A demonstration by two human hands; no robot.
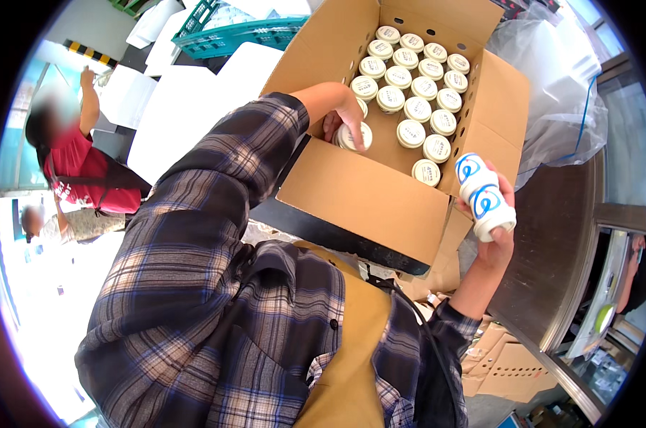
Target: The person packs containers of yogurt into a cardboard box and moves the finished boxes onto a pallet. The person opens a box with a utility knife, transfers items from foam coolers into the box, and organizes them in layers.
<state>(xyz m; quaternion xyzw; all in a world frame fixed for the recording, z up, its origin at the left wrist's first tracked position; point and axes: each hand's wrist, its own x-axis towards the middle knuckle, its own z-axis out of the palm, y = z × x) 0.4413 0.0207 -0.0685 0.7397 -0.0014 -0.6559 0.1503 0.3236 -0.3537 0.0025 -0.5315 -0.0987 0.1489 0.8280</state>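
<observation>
An open cardboard box (363, 184) holds several small white lidded cups (399, 77), standing in rows with printed lids up. Inside its near left corner, my left hand (345, 120) grips a lidded cup (358, 137), fingers around its side and over the lid; part of another cup shows beside the wrist. Outside the box's near right side, my right hand (495, 206) holds two white cups with blue print (484, 199), stacked end to end and tilted. Bare box floor shows between the left cups and the right rows.
A green plastic crate (237, 38) and white foam boxes (186, 101) lie at the upper left. Clear plastic sheeting (553, 101) hangs at the right, by a brown panel (548, 235). Flattened cardboard (515, 369) lies below. Two people are at the left; another person's arm shows far right.
</observation>
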